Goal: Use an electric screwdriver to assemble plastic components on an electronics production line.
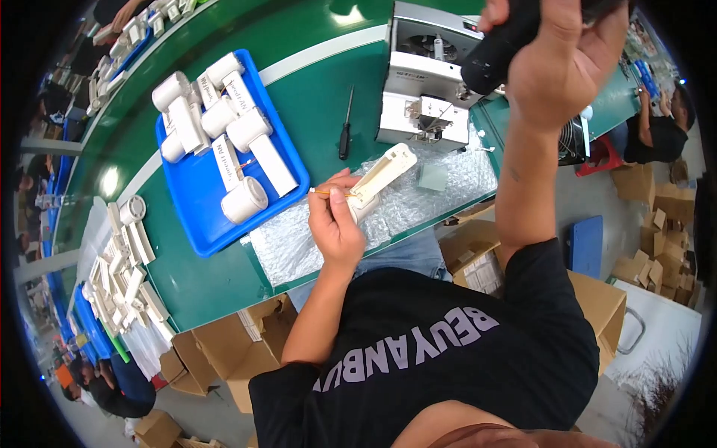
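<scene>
My left hand [336,228] is closed round a white handheld fan [385,173] above the plastic-covered part of the table. The fan's handle points up and right, with its hollow inner side showing. A thin yellow-orange wire with a small white connector [314,190] sticks out past my thumb. Raised high and close to the camera, my right hand [556,82] grips a black cylindrical tool [489,66]. This tool runs out of the picture at the top, and its tip is beside a silver screw-feeder-like machine [426,75].
A blue tray [280,153] with several white fans stands left of my hands. A black-handled screwdriver [345,138] lies between tray and machine. Loose white shells [123,280] are heaped far left. Cardboard boxes [467,250] stand below the table edge. Other people [661,123] sit farther off.
</scene>
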The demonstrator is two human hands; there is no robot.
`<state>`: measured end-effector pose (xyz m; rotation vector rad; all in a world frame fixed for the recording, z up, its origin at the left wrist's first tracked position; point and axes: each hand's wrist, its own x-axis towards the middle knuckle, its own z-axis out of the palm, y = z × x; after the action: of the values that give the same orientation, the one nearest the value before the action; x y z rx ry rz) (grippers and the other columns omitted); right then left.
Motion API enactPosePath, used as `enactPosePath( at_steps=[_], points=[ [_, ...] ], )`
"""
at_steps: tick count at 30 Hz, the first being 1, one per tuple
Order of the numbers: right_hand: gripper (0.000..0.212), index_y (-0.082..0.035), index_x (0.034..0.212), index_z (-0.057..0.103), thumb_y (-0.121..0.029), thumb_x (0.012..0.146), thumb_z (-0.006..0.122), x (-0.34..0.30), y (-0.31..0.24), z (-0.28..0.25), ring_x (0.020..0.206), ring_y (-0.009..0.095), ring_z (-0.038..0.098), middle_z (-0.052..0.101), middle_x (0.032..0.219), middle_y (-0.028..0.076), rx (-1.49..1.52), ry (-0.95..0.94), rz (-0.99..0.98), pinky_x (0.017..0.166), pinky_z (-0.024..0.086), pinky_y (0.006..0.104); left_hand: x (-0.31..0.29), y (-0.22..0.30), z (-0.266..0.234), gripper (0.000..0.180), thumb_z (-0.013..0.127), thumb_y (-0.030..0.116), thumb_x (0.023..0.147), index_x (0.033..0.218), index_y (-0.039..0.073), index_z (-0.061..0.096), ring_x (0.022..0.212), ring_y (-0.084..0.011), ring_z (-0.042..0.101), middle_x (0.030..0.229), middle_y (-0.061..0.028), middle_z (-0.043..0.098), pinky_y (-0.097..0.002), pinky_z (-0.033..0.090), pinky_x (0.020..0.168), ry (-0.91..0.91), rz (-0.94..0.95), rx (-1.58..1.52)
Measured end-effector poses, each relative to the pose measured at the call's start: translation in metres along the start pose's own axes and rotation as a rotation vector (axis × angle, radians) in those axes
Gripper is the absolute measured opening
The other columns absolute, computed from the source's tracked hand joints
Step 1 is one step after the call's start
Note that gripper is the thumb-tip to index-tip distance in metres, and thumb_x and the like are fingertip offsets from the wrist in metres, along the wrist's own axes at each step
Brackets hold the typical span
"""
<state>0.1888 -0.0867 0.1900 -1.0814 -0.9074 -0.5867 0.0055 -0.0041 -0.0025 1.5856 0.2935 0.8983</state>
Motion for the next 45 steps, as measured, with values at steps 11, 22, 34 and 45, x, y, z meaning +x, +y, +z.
enactPosePath(
  at_steps=[11, 22, 34, 45],
  points=[
    [0.069, -0.007, 0.131, 0.042, -0.060, 0.089, 0.054, -0.028, -0.039, -0.035, 0.069, 0.018, 0.053, 0.054, 0.105, 0.015, 0.804, -0.126, 0.391, 0.062, 0.045, 0.0308, -0.005, -0.006, 0.008, 0.013, 0.036, 0.007, 0.101, 0.096, -0.001, 0.046, 0.092, -0.0281, 0.065, 0.098, -0.0159, 0.065, -0.0394, 0.051, 0.089, 0.056, 0.051, 0.046],
    [0.069, -0.004, 0.124, 0.044, -0.063, 0.088, 0.052, -0.036, -0.018, -0.025, 0.069, 0.017, 0.054, 0.054, 0.102, 0.014, 0.681, -0.164, 0.389, 0.061, 0.045, 0.0306, -0.003, -0.005, 0.007, 0.014, 0.039, 0.006, 0.099, 0.095, -0.002, 0.050, 0.085, -0.0274, 0.065, 0.095, -0.0144, 0.066, -0.0399, 0.053, 0.086, 0.038, 0.074, 0.062],
    [0.071, -0.002, 0.117, 0.047, -0.066, 0.088, 0.051, -0.049, -0.013, -0.015, 0.068, 0.017, 0.054, 0.053, 0.099, 0.012, 0.510, -0.182, 0.361, 0.060, 0.045, 0.0304, -0.004, -0.006, 0.005, 0.013, 0.039, 0.006, 0.100, 0.094, -0.001, 0.049, 0.085, -0.0286, 0.066, 0.095, -0.0150, 0.066, -0.0371, 0.053, 0.081, 0.039, 0.071, 0.061],
    [0.069, 0.003, 0.111, 0.049, -0.063, 0.090, 0.050, -0.056, -0.012, -0.016, 0.065, 0.018, 0.055, 0.054, 0.094, 0.013, 0.463, -0.099, 0.371, 0.055, 0.047, 0.0299, -0.002, -0.003, 0.009, 0.014, 0.040, 0.008, 0.100, 0.093, -0.001, 0.049, 0.086, -0.0295, 0.065, 0.094, -0.0152, 0.066, -0.0365, 0.050, 0.076, 0.037, 0.086, 0.080]
  ],
)
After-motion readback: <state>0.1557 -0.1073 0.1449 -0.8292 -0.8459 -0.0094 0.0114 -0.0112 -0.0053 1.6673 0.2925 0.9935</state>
